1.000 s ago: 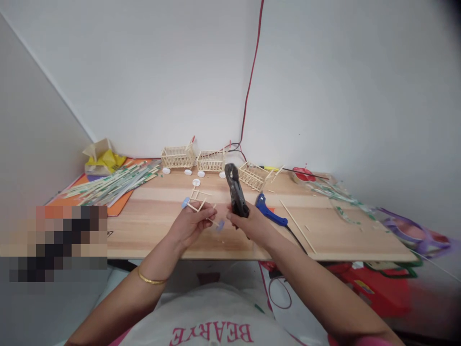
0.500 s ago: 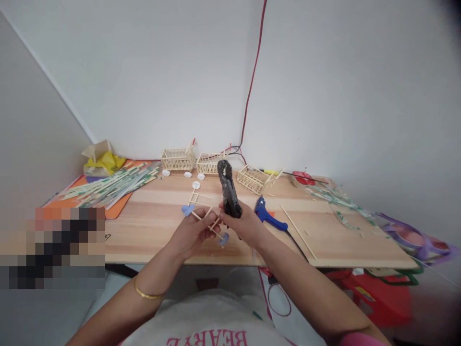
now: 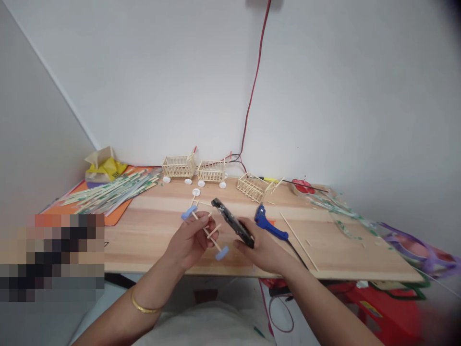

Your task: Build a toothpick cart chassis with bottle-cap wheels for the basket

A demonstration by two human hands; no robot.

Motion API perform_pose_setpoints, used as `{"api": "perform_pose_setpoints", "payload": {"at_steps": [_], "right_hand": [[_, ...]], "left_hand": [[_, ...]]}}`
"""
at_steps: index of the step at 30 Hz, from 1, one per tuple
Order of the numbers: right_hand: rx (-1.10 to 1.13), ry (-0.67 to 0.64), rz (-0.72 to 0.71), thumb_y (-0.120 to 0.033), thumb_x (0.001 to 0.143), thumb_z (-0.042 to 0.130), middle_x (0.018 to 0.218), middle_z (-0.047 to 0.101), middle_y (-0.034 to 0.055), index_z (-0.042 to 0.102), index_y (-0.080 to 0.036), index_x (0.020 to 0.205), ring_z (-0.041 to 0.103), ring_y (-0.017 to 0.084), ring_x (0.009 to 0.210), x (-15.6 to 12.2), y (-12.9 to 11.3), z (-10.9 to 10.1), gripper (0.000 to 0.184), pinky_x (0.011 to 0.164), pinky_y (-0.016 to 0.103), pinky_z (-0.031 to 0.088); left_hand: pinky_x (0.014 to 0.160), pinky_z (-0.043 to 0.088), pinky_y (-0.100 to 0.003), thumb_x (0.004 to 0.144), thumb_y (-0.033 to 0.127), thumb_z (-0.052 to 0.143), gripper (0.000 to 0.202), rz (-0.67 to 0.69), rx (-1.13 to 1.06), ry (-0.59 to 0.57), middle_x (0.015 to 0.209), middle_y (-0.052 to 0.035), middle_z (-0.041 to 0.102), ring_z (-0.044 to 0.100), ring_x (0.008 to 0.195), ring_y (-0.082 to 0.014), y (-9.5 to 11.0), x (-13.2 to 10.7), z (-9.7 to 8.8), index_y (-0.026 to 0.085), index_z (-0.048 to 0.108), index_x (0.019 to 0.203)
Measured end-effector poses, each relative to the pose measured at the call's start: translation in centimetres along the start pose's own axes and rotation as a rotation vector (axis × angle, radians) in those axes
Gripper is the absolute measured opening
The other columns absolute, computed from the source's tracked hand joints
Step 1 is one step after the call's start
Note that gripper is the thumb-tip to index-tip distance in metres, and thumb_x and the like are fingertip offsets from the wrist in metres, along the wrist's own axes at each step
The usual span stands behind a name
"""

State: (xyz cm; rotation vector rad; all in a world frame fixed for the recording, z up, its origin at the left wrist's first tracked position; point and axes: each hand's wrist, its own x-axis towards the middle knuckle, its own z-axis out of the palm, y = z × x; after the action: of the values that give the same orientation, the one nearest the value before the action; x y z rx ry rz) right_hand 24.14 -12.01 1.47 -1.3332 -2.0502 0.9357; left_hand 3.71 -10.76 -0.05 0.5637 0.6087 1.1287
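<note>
My left hand (image 3: 190, 240) is closed on a small frame of wooden sticks (image 3: 207, 231), held above the table. On each end of its long stick sits a blue wheel (image 3: 222, 253). My right hand (image 3: 261, 245) grips a black plier-like tool (image 3: 233, 222), whose head points up and left; its exact kind is hard to make out. The tool is apart from the frame. Partly hidden behind my left hand, another stick piece with a white wheel (image 3: 196, 192) lies on the table. A blue glue gun (image 3: 270, 224) rests to the right of the tool.
Along the back of the wooden table (image 3: 345, 254) stand two wheeled stick carts (image 3: 179, 167) and a tilted stick basket (image 3: 252, 186). Loose sticks (image 3: 115, 190) pile up at left. A red round container (image 3: 302, 186) and plastic wrappers (image 3: 338, 211) lie at right.
My right hand has drawn away to the right from the stick frame, and the black tool has tipped lower. The frame stays in my left hand. The view has tilted slightly upward.
</note>
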Motion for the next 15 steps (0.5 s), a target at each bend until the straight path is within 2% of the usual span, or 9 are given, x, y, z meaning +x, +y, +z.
{"api": "perform_pose_setpoints", "payload": {"at_steps": [4,11,15], "right_hand": [[0.052,-0.044,-0.036,-0.020,0.079,0.057,0.117,0.059,0.0081,0.048,-0.019,0.124,0.057,0.020,0.105,-0.27,-0.31,0.76,0.046,0.090,0.033,0.045],[-0.042,0.064,-0.125,-0.020,0.079,0.058,0.123,0.057,0.0096,0.048,-0.020,0.126,0.053,0.023,0.114,-0.45,-0.37,0.90,0.048,0.098,0.037,0.041],[-0.091,0.065,-0.174,-0.020,0.080,0.058,0.121,0.057,0.0096,0.049,-0.021,0.126,0.054,0.024,0.111,-0.44,-0.21,0.64,0.047,0.095,0.038,0.042]], "left_hand": [[0.040,0.033,-0.020,0.060,0.036,0.081,0.031,-0.010,0.008,-0.013,0.060,0.0012,0.055,0.052,0.047,-0.0103,-0.27,-0.11,0.40,0.018,0.059,0.073],[0.042,0.036,-0.021,0.056,0.033,0.084,0.034,-0.019,-0.041,-0.016,0.057,0.0027,0.053,0.048,0.046,-0.0085,-0.20,-0.26,0.21,0.017,0.057,0.068],[0.039,0.032,-0.018,0.058,0.034,0.083,0.033,-0.095,-0.057,-0.022,0.055,0.0027,0.052,0.048,0.044,-0.0075,-0.15,-0.40,0.23,0.016,0.058,0.069]]}}
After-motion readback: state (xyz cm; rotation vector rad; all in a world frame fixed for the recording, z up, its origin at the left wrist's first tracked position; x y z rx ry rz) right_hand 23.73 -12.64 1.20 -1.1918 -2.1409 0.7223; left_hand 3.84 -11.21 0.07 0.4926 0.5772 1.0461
